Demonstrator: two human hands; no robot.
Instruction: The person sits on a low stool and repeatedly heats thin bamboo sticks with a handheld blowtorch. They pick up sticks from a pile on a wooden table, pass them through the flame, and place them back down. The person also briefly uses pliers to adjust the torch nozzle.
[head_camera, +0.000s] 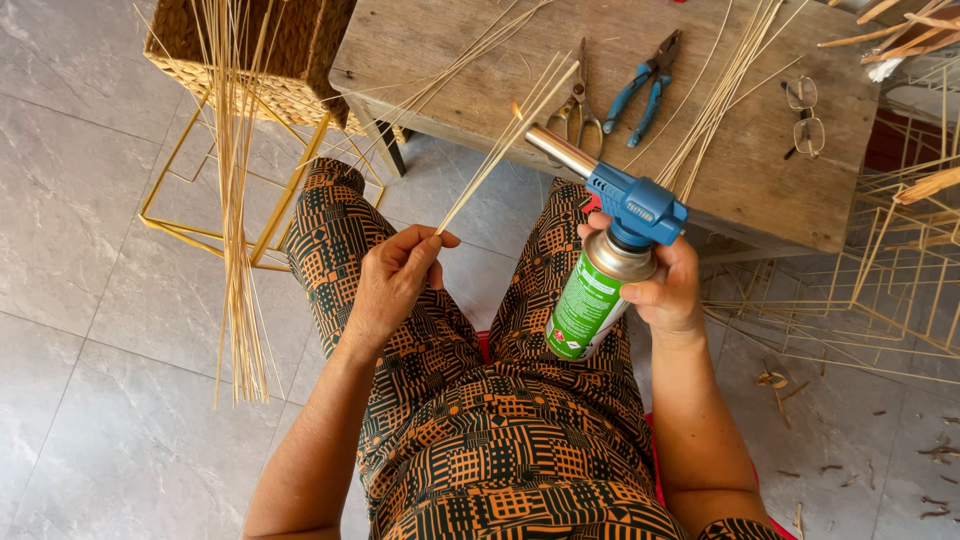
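My left hand (395, 275) pinches the lower ends of a few thin pale reed strips (505, 148) that fan up toward the bench. My right hand (665, 285) grips a green gas canister (585, 305) topped with a blue torch head (637, 205). The torch's metal nozzle (555, 150) points up-left, and its tip sits right beside the strips. A small flame shows at the tip. Both hands are over my lap in patterned trousers.
A low wooden bench (760, 180) holds blue-handled pliers (645, 85), scissors (578, 110), glasses (803, 115) and loose reed strips (725, 95). A woven basket on a gold wire frame (215, 190) stands at the left with long strips hanging. Wire frames (880, 290) lie at the right.
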